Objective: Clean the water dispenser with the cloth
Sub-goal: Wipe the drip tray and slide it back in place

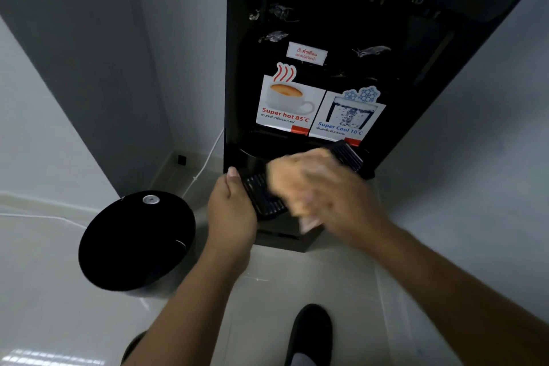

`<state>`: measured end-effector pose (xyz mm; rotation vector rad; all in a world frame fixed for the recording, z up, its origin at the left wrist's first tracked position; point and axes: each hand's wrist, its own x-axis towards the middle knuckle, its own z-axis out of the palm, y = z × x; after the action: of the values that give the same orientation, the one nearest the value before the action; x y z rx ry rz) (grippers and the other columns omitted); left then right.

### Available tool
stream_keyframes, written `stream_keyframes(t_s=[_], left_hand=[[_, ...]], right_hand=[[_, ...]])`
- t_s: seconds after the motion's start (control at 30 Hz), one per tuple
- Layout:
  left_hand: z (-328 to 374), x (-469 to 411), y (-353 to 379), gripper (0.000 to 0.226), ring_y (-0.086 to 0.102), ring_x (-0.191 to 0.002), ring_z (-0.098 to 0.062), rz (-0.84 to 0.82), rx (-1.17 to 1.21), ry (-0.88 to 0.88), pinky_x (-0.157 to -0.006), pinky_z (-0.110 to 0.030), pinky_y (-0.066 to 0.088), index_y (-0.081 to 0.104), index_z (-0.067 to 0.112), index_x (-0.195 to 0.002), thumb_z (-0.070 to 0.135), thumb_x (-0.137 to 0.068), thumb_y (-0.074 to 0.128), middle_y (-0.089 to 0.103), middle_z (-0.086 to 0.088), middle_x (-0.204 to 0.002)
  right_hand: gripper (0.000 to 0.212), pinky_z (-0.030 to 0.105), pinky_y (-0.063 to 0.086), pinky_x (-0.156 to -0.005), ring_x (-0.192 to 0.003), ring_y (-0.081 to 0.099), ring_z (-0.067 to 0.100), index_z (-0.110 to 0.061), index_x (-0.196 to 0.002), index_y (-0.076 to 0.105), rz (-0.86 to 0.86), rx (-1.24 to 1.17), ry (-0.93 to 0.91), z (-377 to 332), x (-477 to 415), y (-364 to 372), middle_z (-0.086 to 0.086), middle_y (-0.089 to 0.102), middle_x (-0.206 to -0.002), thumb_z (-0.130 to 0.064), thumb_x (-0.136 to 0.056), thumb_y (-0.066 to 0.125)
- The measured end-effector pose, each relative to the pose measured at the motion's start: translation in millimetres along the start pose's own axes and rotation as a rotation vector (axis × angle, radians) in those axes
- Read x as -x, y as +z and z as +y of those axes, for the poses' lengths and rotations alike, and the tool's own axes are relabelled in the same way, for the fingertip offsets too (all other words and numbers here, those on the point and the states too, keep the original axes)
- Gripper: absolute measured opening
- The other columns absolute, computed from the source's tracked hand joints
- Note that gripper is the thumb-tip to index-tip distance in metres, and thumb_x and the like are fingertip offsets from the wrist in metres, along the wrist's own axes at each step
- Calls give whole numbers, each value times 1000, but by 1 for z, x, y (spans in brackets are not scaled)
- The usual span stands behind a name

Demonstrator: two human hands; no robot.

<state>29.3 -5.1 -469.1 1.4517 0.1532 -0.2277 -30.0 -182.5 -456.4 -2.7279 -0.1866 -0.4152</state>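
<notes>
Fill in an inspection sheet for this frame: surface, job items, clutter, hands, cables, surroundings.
Surface: pale glossy floor; a dark shoe stands on it.
Job's things: black water dispenser with hot and cool stickers; slatted drip grille held tilted before its base; peach cloth against the grille.
Clutter: black-lidded round bin left of the dispenser.
Hands: left hand grips the grille's near end; right hand blurred on the cloth, grip unclear.
Cables: white cable beside the dispenser.
Surroundings: grey walls.
</notes>
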Motion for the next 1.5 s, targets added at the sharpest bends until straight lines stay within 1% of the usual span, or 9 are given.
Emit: stream_keyframes(t_s=[0.1,0.3,0.47,0.67,0.83,1.03,1.17,1.3,1.5], left_hand=[[0,-2,0,41,53,-73,-20,6,14,-17,-67,-36,43,52,20,-79,43,-105,31,57,-2,-79],[0,-3,3,34,68,-84,-24,-50,4,-26,-73,-43,54,63,20,-93,37,-105,37,70,-7,-90],[-1,-4,4,42,60,-77,-27,8,23,-20,-71,-47,53,53,20,-76,44,-104,33,60,-2,-78],[-4,-4,4,37,64,-80,-23,-4,-40,31,-73,-43,53,61,12,-87,34,-106,38,67,-6,-84],[0,-3,4,43,47,-63,-17,37,-17,-7,-58,-32,38,47,20,-72,41,-106,31,50,2,-68],[-4,-5,3,39,64,-81,-27,-1,-75,31,-74,-42,52,60,8,-89,37,-105,38,66,-10,-85],[5,-2,-4,45,53,-67,-16,-27,-115,51,-56,-28,44,54,6,-87,40,-106,32,57,-4,-78],[13,-3,-17,38,57,-49,-16,-115,-148,59,-42,-26,46,51,11,-95,45,-104,35,62,-11,-77],[7,-7,-65,74,49,-104,15,-453,-659,445,-84,-11,45,43,43,-138,39,-75,82,46,27,-120]], right_hand=[[43,45,49,-91,-113,55,23,-22,-121,56,270,84,471,23,-8,-9,1,53,-132,-47,-96,31],[41,32,37,-103,-122,51,19,-23,-127,60,26,38,-177,-45,-9,15,0,60,-129,-46,-98,43],[29,36,41,-92,-97,60,28,-10,-93,68,199,247,357,6,-19,-12,6,64,-101,-26,-88,45],[36,43,37,-110,-121,52,16,-34,-121,62,-5,63,-111,-24,-8,16,-7,61,-121,-24,-90,48],[41,47,47,-93,-96,57,30,-9,-100,66,286,184,480,21,-15,-11,9,64,-106,-29,-83,33],[36,37,38,-104,-116,55,21,-18,-117,69,122,52,-124,-29,-12,23,-3,62,-122,-22,-86,52],[44,39,46,-89,-109,57,30,-6,-117,66,302,71,303,48,-1,-19,10,62,-121,-29,-88,41],[44,42,48,-87,-110,52,24,-16,-122,61,318,116,374,52,-1,1,3,58,-123,-36,-92,36],[39,45,49,-85,-109,50,21,-22,-120,59,357,129,413,61,-4,10,-1,56,-121,-36,-92,36]])
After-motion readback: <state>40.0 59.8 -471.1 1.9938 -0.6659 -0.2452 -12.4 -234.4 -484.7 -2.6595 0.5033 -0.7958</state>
